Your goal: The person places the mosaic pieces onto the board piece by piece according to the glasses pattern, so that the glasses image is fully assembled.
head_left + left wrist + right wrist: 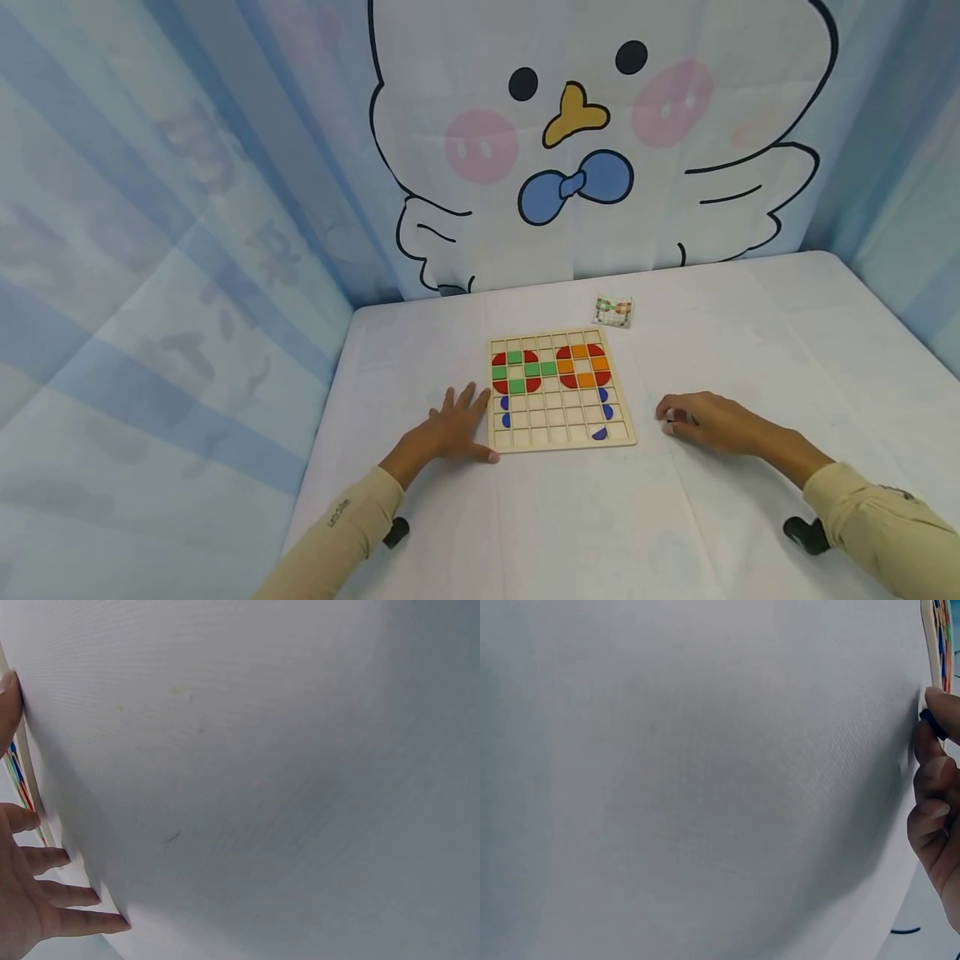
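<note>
A square wooden grid board (558,412) lies on the white table, with red, green, orange and blue pieces set in its cells. My left hand (456,429) rests with spread fingers at the board's left edge, the thumb by its lower left corner. In the left wrist view this hand (30,892) shows straight fingers along the board's side. Right of the board, my right hand (708,422) is held low over the table. Its thumb and forefinger pinch a small dark blue piece (933,724), seen in the right wrist view; its exact shape is mostly hidden.
A small pattern card (613,311) lies behind the board's far right corner. The white table (570,525) spreads around the board. A curtain (420,125) with a cartoon bird hangs along the far edge. Dark wrist straps (807,535) show at both sleeves.
</note>
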Tool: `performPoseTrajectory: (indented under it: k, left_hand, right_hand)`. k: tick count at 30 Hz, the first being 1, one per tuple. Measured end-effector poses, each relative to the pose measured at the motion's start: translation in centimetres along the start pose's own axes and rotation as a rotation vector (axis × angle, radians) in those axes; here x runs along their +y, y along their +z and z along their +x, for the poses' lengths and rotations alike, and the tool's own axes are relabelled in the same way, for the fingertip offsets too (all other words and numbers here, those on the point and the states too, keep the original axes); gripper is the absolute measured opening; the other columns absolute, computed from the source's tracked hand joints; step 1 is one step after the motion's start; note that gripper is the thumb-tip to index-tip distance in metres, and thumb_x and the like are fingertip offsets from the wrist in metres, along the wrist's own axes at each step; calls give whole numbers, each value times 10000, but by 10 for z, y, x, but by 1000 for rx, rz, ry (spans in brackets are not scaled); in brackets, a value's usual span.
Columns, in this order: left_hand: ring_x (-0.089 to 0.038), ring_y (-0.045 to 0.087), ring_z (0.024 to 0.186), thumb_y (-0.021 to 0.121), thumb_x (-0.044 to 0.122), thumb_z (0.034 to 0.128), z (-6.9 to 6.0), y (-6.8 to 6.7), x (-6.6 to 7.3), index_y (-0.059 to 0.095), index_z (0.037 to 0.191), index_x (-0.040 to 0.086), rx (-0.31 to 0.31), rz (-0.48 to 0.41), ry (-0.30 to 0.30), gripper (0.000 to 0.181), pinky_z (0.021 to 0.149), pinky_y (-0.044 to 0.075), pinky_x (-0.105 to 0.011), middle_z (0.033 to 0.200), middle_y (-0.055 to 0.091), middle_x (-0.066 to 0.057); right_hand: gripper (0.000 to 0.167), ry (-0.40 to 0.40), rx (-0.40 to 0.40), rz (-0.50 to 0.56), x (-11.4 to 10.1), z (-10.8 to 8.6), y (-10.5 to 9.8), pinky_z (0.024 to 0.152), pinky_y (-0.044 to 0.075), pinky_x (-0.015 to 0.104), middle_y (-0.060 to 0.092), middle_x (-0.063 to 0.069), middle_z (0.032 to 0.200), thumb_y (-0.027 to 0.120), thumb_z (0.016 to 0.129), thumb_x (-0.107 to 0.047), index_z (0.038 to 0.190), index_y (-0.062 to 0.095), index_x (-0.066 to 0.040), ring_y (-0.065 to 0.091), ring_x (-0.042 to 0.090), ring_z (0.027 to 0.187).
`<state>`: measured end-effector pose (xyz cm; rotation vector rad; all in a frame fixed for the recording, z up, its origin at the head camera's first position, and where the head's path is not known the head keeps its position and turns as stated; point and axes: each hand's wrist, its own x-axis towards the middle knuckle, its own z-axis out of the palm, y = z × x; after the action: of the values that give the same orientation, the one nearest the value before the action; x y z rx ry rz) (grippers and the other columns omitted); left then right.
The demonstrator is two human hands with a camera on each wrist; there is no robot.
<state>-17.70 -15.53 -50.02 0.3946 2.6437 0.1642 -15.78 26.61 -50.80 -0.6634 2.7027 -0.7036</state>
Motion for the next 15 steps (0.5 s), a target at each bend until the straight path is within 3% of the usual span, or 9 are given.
performPoseTrajectory:
  k: [8, 15]
  left_hand:
    - [-483, 92, 1530, 795, 605, 752, -1, 0, 0, 168, 1625, 233, -2, 4, -1, 1138, 1108, 277, -723, 1700, 103, -101]
    - [-481, 91, 1531, 794, 603, 755, -1, -1, 0, 164, 1626, 237, -2, 5, -1, 1135, 1108, 277, -723, 1701, 103, -99]
  right_hand:
    - [132, 1, -14, 82, -1, 3, -7, 653, 457, 210, 629, -117, 864, 726, 921, -209, 1050, 719, -184, 500, 39, 754]
    - [231, -1, -72, 179, -19, 20, -15, 685, 490, 203, 695, -39, 1011, 692, 929, -125, 1157, 723, -113, 534, 88, 818]
